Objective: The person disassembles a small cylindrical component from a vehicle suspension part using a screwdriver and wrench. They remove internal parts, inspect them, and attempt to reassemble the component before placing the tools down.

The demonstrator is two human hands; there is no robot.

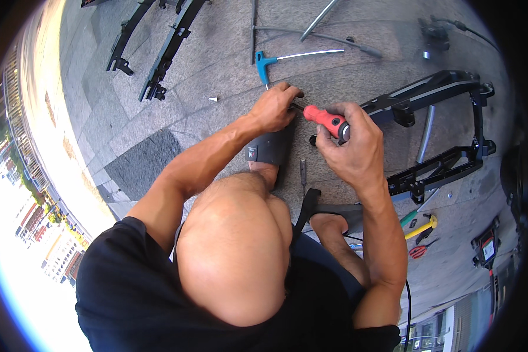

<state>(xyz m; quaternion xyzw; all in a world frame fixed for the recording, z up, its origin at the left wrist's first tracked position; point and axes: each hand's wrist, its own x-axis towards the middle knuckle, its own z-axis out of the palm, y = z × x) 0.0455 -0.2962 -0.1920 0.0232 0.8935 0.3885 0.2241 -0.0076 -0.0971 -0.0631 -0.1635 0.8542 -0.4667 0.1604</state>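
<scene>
Our right hand (358, 145) is closed around the driver (327, 121), which lies between our 2 hands. Its long axis goes forward and leftward, tip end nearer our left hand (273, 110); what that curled hand pinches, we cannot tell.

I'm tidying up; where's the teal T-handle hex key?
Head view, upper centre: the hex key lies on the paving, just beyond your left hand.

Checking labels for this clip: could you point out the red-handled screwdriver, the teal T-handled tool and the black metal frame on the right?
Red-handled screwdriver (320, 117): head view, on its handle.
Teal T-handled tool (263, 68): head view, on its handle.
Black metal frame (419, 95): head view, on its upper bar.
</scene>
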